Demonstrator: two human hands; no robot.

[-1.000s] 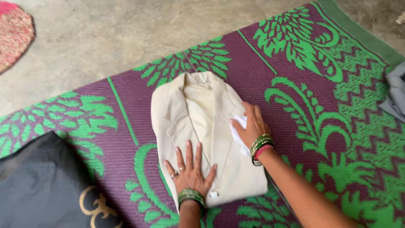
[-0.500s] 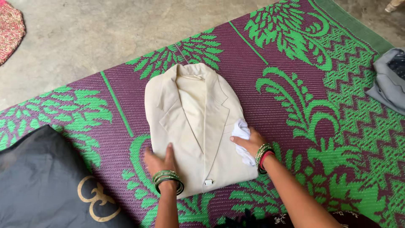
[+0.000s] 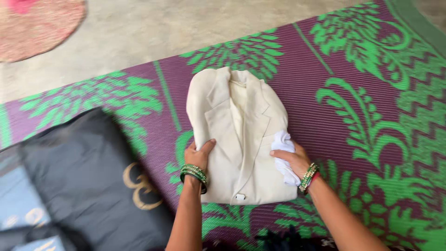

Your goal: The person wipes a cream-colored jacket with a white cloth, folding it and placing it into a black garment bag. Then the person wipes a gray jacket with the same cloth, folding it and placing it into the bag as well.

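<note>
A folded cream jacket lies on a purple and green woven mat. My left hand grips the jacket's left edge, thumb on top and fingers under the fabric. My right hand holds the right edge, where a bit of white lining sticks out from the fold. Green bangles ring both wrists. A white button shows near the jacket's lower hem.
A black bag with a gold emblem lies on the mat to the left of the jacket. A round pink woven mat sits on the concrete floor at the top left.
My left hand has slid from the jacket's front to its left edge and closed on it. My right hand has moved down the right side. The view has shifted left.
</note>
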